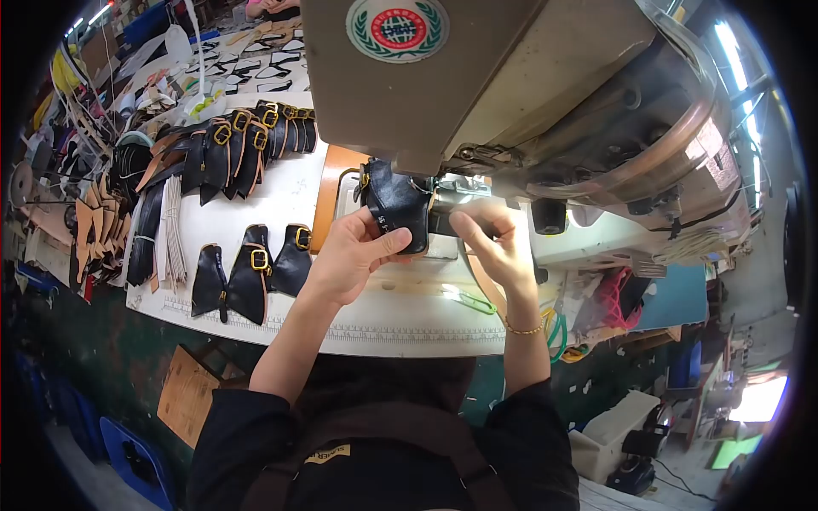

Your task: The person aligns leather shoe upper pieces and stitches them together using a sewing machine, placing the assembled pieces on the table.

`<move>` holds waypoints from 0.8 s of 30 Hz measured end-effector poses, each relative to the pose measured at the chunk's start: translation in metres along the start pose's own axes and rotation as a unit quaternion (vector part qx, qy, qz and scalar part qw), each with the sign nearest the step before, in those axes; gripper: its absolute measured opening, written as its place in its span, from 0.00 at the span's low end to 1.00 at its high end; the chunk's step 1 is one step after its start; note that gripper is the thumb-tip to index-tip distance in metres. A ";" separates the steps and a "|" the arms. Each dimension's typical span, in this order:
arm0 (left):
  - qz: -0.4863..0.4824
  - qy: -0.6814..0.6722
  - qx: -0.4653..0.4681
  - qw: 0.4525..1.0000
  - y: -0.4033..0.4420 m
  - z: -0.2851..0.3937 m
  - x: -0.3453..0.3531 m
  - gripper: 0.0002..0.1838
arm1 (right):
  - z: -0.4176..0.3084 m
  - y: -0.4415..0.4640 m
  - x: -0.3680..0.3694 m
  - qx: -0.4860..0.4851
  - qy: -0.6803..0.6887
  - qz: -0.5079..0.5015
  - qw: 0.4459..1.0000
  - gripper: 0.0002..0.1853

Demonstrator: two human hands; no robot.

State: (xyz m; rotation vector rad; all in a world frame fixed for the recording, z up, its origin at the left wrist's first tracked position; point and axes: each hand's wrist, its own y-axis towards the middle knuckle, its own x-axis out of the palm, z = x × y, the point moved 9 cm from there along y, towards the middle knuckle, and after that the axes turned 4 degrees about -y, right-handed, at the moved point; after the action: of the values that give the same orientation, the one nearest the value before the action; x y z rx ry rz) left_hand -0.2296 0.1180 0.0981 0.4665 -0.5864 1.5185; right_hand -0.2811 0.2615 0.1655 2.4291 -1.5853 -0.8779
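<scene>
A black leather piece with a gold buckle lies under the head of the sewing machine. My left hand grips its lower left edge, thumb on top of the leather and fingers beneath. To the right of the piece is my right hand, raised near the needle area with its fingers curled and blurred; whether it holds anything I cannot make out. The needle is hidden behind the machine head.
Buckled black leather pieces lie on the white table at the left, with a larger row behind. Green-handled snips rest near the front edge. Another person's hands show at the far back.
</scene>
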 end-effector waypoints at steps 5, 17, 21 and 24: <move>0.000 -0.019 -0.003 1.000 0.001 -0.002 0.000 0.12 | 0.021 -0.004 0.002 0.114 0.035 -0.029 0.992 0.09; -0.005 -0.041 -0.027 0.999 0.004 -0.008 -0.003 0.11 | 0.015 -0.003 0.009 0.133 -0.009 -0.071 0.988 0.10; 0.013 -0.005 -0.008 1.000 0.006 -0.006 -0.003 0.10 | -0.005 0.005 0.008 0.056 -0.042 -0.055 0.996 0.08; 0.011 0.035 -0.002 0.999 0.005 0.001 -0.002 0.09 | -0.007 0.008 0.009 0.048 -0.033 -0.055 0.997 0.09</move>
State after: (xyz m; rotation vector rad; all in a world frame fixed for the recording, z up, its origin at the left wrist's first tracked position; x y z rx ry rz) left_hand -0.2347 0.1161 0.0969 0.4034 -0.5418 1.5477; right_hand -0.2812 0.2490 0.1713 2.6007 -1.5627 -0.9301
